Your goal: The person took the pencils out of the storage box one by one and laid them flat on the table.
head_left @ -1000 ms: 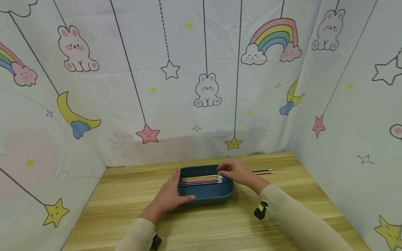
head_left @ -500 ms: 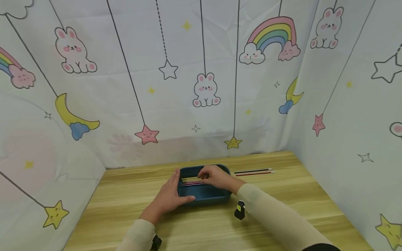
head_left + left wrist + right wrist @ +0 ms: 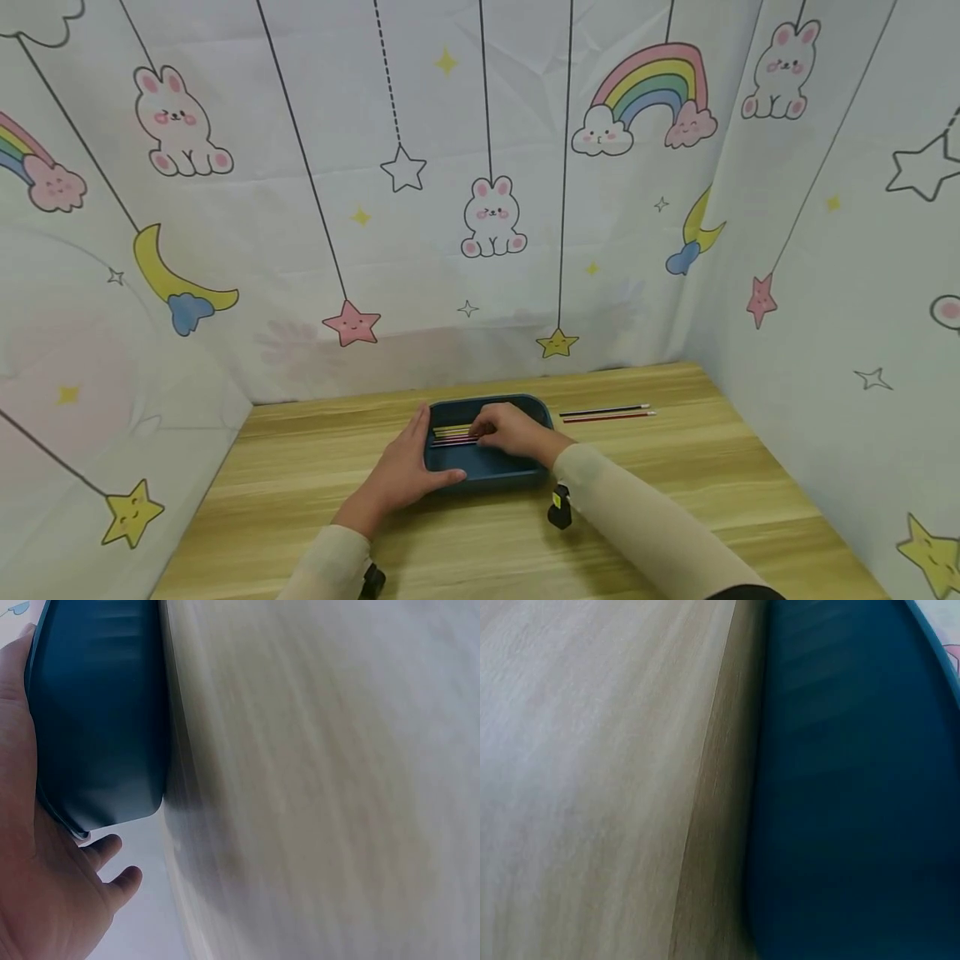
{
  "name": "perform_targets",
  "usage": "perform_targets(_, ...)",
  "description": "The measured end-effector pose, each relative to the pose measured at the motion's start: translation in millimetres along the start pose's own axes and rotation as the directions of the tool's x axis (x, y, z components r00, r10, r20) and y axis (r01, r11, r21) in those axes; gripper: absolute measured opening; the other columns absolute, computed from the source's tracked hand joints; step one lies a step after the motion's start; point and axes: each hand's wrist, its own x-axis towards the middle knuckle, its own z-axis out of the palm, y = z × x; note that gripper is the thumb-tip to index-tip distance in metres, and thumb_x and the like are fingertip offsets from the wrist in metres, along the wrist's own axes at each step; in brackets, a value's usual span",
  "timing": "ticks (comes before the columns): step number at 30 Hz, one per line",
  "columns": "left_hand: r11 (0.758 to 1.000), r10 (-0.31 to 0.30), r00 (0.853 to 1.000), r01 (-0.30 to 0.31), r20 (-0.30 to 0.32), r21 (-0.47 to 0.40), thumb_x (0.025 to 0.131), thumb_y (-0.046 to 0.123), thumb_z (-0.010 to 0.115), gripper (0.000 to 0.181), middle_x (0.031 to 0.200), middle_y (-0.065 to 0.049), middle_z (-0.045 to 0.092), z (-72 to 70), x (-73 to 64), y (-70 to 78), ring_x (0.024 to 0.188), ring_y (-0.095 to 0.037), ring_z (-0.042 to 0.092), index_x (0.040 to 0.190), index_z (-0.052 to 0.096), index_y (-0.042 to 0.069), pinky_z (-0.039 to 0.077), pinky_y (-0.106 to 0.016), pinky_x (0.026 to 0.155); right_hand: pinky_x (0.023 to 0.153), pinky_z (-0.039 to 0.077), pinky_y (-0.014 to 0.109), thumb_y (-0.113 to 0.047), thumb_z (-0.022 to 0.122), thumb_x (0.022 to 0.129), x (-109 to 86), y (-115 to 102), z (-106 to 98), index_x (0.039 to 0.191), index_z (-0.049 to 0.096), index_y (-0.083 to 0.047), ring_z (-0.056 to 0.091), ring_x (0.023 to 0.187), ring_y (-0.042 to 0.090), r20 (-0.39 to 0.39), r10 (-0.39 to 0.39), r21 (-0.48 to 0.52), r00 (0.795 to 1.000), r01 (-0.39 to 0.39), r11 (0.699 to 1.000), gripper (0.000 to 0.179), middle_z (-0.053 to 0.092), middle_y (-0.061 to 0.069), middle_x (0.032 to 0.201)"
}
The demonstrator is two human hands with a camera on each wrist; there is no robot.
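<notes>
A dark blue tray (image 3: 487,477) stands on the table. Several pencils (image 3: 452,435), yellow, pink and dark, lie side by side inside it, their right ends hidden by my right hand. My left hand (image 3: 405,461) holds the tray's left end, its thumb along the front rim and its fingers along the left wall. In the left wrist view, that hand (image 3: 45,855) wraps the tray's corner. My right hand (image 3: 512,431) is inside the tray, with curled fingers and thumb at the pencils. The right wrist view shows only the tray's outer wall (image 3: 847,787) and the table.
Two loose pencils, one black (image 3: 603,410) and one red (image 3: 609,417), lie right of the tray on the wood-grain table (image 3: 315,467). A printed white cloth (image 3: 420,250) hangs behind the table and along both sides.
My right hand has moved left from the tray's right end onto the pencils, then slightly further left and down. The two loose pencils came into full view. My left hand has stayed put.
</notes>
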Motion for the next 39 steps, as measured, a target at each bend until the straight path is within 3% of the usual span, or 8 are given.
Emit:
perform_targets(14,1.000,-0.002,1.000,0.002,0.004,-0.003,0.087,0.076,0.082,0.137,0.185,-0.016,0.009,2.4,1.9,-1.8,0.167,-0.041,0.022,0.178,0.009,0.005,0.030,-0.063,0.129,0.090,0.061,0.029,-0.003,0.084,0.098,8.2,3.7,4.4,0.114,0.086,-0.010,0.074,0.101,0.013,0.042,0.008,-0.052,0.999,-0.006,0.999,0.018,0.076,-0.001,0.107)
perform_targets(26,1.000,0.002,1.000,-0.002,0.003,-0.009,0.089,0.072,0.083,0.134,0.185,-0.017,0.010,0.6,-1.3,1.2,0.167,-0.043,0.022,0.177,0.010,0.003,0.030,-0.064,0.129,0.088,0.060,0.026,0.000,0.083,0.098,7.1,0.1,8.0,0.116,0.088,-0.010,0.073,0.101,0.009,0.079,0.006,-0.035,0.997,-0.004,0.999,0.022,0.077,-0.002,0.107)
perform_targets(39,1.000,0.009,1.000,-0.009,-0.007,0.006,0.088,0.073,0.083,0.135,0.184,-0.018,0.012,0.8,-1.0,1.1,0.166,-0.044,0.025,0.177,0.012,0.003,0.032,-0.064,0.128,0.081,0.059,0.024,-0.002,0.083,0.098,7.7,1.0,9.3,0.110,0.090,-0.010,0.072,0.094,0.006,0.065,-0.023,-0.059,0.998,0.026,0.998,0.016,0.079,-0.002,0.101)
